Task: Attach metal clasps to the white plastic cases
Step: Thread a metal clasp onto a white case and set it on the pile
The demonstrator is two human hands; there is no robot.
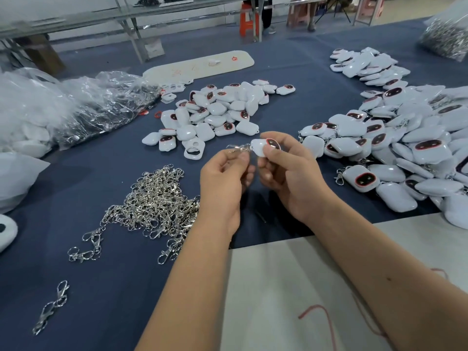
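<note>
We hold one white case (260, 147) above the blue cloth (101, 287), our right hand (288, 173) curled round it with thumb and fingers on its dark, red-rimmed window. Our left hand (224, 178) pinches a metal clasp (238, 148) at the case's left end; the clasp is blurred, and we cannot tell whether it is already hooked on. Our left fingertips are mostly hidden behind the hand itself. A heap of clasps (157, 201) lies on the cloth to the left of our left forearm, with a few strays nearer the edge. A pile of cases (215, 112) sits beyond our hands, and a larger pile (405, 148) runs off the right edge; some there show clasps. Crumpled clear bags (76, 110) at left hide their contents. A bag (445, 34) at top right is cut off and blurred.
</note>
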